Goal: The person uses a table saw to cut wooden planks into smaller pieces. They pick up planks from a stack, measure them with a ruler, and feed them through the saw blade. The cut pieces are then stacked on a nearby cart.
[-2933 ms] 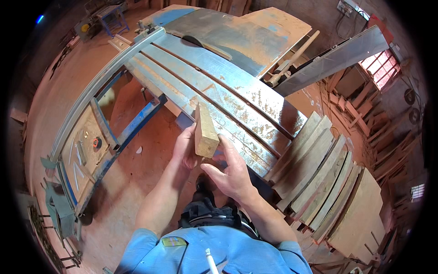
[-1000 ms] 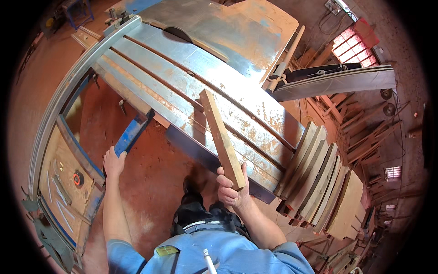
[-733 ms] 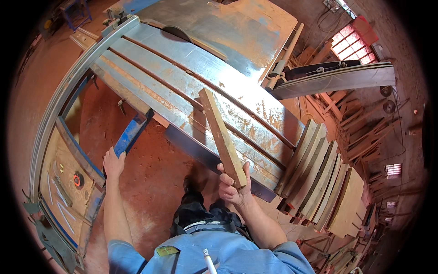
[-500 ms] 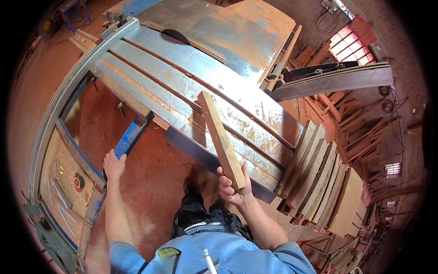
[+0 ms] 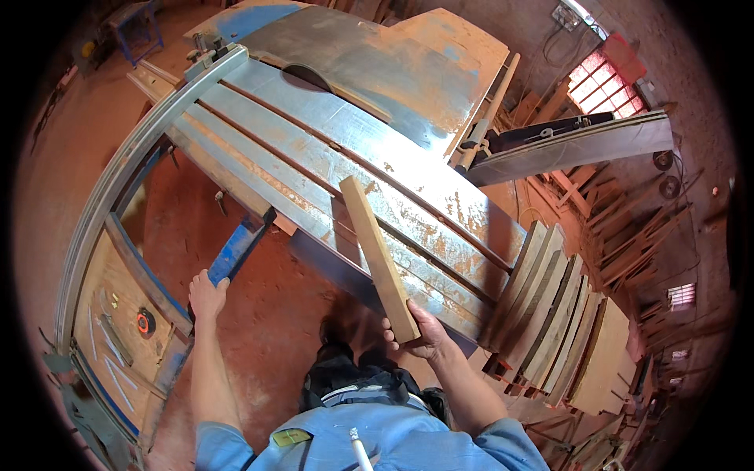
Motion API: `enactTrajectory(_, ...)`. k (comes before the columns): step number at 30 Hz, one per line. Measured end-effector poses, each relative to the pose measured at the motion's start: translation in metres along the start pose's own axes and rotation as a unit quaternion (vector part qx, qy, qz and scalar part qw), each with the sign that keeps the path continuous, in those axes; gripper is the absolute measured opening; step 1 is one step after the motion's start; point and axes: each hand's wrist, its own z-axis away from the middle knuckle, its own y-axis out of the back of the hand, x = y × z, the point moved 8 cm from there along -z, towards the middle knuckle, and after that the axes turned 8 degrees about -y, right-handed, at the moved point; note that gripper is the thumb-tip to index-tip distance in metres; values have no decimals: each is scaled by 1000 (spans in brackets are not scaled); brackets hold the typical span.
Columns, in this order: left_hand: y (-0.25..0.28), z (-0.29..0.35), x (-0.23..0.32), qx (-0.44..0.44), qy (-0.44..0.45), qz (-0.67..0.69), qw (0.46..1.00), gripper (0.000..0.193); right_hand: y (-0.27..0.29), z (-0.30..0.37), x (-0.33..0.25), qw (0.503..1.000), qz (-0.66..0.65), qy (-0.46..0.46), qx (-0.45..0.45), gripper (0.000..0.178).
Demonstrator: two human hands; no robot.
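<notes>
My right hand (image 5: 425,333) is closed around the near end of a squared wooden strip (image 5: 377,257). The strip slants up and away to the left, its far end over the slotted metal saw table (image 5: 306,169); I cannot tell whether it touches the table. My left hand (image 5: 208,297) is closed at the near end of a blue metal arm (image 5: 239,245) beside the table, fingers partly hidden. Near the far edge of the table shows a dark, round saw blade (image 5: 307,77).
Several thick boards (image 5: 542,302) stand in a row at the table's right end. A curved metal rail (image 5: 129,149) borders the left side. Below it, a wooden panel (image 5: 98,302) bears an orange-and-black tape measure (image 5: 146,322) and thin rods. Scrap wood (image 5: 628,235) lies at right.
My right hand has turned the wooden strip about its length, so a paler face shows. My left hand stays at the blue arm. The whole view has shifted slightly.
</notes>
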Motion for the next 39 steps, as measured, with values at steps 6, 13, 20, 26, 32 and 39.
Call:
enactTrajectory(6,1,0,0,-16,16,-5,1000,66,-15,7,-23,946,286,64,135,46)
enactTrajectory(13,-7,-2,-8,7,-7,-9,1000,68,-32,26,-69,623,663,194,367,59)
enactTrajectory(20,7,2,16,-25,3,9,1000,68,-52,37,-99,390,776,298,397,63)
enactTrajectory(26,5,5,14,-21,-7,-9,1000,67,-56,51,-134,345,768,412,347,60)
enactTrajectory(32,-3,9,18,-37,-23,-26,999,68,-33,46,-168,358,759,395,374,60)
enactTrajectory(39,-9,17,22,-90,-15,-26,996,69,-19,35,-192,397,732,414,367,60)
